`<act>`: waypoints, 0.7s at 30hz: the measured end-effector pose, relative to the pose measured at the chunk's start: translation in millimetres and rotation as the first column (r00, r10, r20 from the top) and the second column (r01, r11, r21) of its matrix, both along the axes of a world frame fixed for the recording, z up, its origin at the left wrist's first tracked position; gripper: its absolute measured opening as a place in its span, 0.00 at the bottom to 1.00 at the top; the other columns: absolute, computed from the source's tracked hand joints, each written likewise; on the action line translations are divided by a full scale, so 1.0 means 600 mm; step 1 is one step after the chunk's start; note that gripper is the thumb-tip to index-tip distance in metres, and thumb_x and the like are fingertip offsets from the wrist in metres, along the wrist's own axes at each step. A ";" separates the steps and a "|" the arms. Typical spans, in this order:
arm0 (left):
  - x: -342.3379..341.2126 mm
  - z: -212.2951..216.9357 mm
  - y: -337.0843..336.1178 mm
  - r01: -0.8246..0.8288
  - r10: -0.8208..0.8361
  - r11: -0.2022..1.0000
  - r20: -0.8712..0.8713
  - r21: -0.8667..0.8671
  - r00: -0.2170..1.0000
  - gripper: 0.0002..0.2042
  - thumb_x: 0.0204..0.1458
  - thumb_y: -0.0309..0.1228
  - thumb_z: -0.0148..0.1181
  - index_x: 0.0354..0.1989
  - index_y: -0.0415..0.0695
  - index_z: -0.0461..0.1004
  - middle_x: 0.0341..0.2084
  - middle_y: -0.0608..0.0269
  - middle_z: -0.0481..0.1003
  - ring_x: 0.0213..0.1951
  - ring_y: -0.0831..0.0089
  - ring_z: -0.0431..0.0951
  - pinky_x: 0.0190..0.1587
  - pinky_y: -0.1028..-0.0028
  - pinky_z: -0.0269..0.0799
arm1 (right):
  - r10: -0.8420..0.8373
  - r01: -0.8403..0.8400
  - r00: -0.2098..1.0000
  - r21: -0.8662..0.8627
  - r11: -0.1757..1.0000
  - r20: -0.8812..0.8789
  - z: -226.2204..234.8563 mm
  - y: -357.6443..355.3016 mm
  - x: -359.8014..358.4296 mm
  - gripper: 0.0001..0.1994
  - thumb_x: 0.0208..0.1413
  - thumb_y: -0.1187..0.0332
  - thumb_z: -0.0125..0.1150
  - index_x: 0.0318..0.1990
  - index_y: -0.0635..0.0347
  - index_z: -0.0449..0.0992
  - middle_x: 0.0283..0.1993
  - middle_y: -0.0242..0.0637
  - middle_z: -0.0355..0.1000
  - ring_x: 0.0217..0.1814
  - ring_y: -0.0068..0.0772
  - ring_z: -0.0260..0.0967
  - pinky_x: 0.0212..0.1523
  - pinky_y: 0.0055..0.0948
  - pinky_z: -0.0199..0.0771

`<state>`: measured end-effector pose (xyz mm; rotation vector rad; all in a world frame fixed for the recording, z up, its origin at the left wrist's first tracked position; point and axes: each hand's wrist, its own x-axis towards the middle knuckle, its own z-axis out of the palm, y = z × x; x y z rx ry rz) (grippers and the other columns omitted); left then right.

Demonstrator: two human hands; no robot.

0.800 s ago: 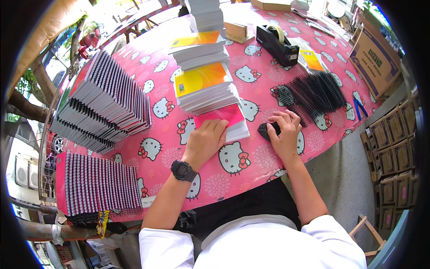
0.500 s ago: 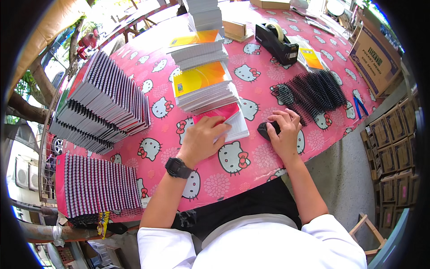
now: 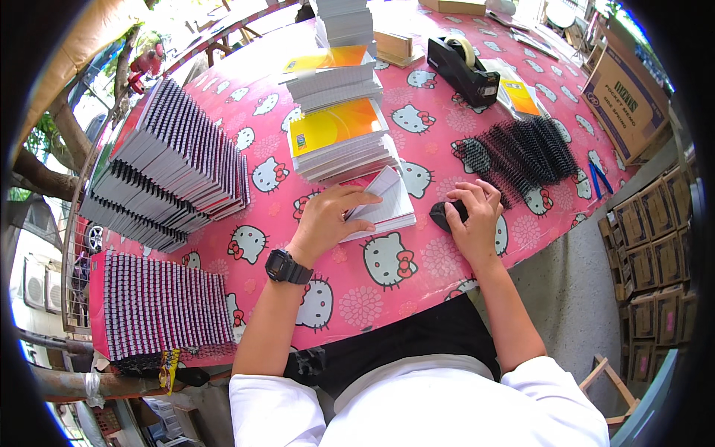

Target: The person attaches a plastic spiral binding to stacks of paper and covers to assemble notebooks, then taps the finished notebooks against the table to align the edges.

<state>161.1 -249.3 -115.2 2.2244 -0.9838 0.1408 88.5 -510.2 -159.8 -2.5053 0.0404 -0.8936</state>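
Observation:
My left hand (image 3: 331,217), with a black watch on its wrist, holds the left side of a small notepad (image 3: 393,208) between thumb and fingers. The pad's white pages face up, and a slanted, lifted sheet shows at its top; some pink-red cover peeks out behind. Under the curled fingers of my right hand (image 3: 477,216) is a small black rounded object (image 3: 441,217), its kind unclear, resting on the table. Just beyond the pad rises a pile of notepads (image 3: 339,134) with a yellow-orange cover on top.
Tall stacks of spiral-bound notebooks (image 3: 175,160) and a pink-edged bundle (image 3: 164,305) stand at left. To the right lie black spiral coils (image 3: 529,156), blue-handled pliers (image 3: 598,177), a tape dispenser (image 3: 463,74) and a cardboard box (image 3: 624,104). The pink patterned tablecloth (image 3: 439,261) covers the table.
My left hand has drawn back slightly to the left. The pad's pink-red cover, uppermost before, is now mostly out of sight and white pages show. My right hand has barely moved.

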 end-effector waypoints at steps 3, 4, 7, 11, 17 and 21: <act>0.000 0.003 0.000 0.023 -0.021 0.999 0.051 -0.035 0.998 0.19 0.40 0.30 0.71 0.45 0.49 0.79 0.41 0.59 0.78 0.40 0.67 0.79 0.41 0.71 0.76 | 0.003 -0.003 1.000 0.003 1.000 -0.007 0.000 0.001 -0.001 0.08 0.46 0.67 0.62 0.35 0.53 0.78 0.47 0.31 0.72 0.62 0.43 0.54 0.57 0.46 0.52; 0.000 0.003 0.001 0.015 -0.009 0.997 0.071 -0.077 0.997 0.19 0.42 0.29 0.69 0.46 0.48 0.78 0.40 0.59 0.78 0.38 0.66 0.79 0.39 0.71 0.76 | 0.004 -0.004 1.000 0.004 1.000 -0.005 0.002 0.001 0.000 0.08 0.46 0.67 0.62 0.36 0.53 0.78 0.47 0.31 0.72 0.62 0.43 0.54 0.57 0.46 0.52; -0.007 0.004 -0.002 -0.056 0.070 0.995 0.172 -0.087 0.983 0.19 0.48 0.25 0.62 0.51 0.47 0.74 0.38 0.57 0.79 0.34 0.64 0.80 0.35 0.70 0.76 | 0.006 -0.006 1.000 0.000 1.000 0.003 0.003 0.000 0.001 0.08 0.46 0.67 0.62 0.36 0.52 0.77 0.48 0.32 0.72 0.62 0.43 0.54 0.57 0.46 0.52; -0.041 0.035 -0.004 -0.132 0.159 0.987 0.465 -0.089 0.871 0.21 0.49 0.19 0.55 0.54 0.44 0.71 0.39 0.54 0.79 0.36 0.59 0.80 0.33 0.67 0.76 | -0.007 0.010 0.980 -0.013 1.000 0.197 0.043 0.014 -0.017 0.08 0.48 0.68 0.61 0.36 0.56 0.76 0.47 0.36 0.71 0.58 0.45 0.58 0.57 0.46 0.51; -0.172 0.050 -0.014 -0.040 0.087 0.993 0.473 -0.108 0.877 0.14 0.47 0.20 0.59 0.44 0.43 0.77 0.45 0.57 0.77 0.48 0.62 0.78 0.48 0.67 0.74 | 0.722 -0.027 0.672 0.979 -0.202 0.167 0.085 0.064 -0.050 0.14 0.60 0.65 0.58 0.48 0.64 0.71 0.41 0.31 0.74 0.39 0.20 0.70 0.39 0.20 0.70; -0.213 0.013 0.004 -0.222 0.234 0.971 0.479 -0.083 0.846 0.17 0.46 0.27 0.64 0.48 0.44 0.76 0.53 0.56 0.72 0.58 0.60 0.68 0.61 0.68 0.61 | 0.725 -0.255 0.664 0.967 -0.010 0.182 0.084 0.087 -0.051 0.14 0.57 0.74 0.60 0.50 0.64 0.70 0.43 0.30 0.73 0.41 0.18 0.69 0.43 0.22 0.71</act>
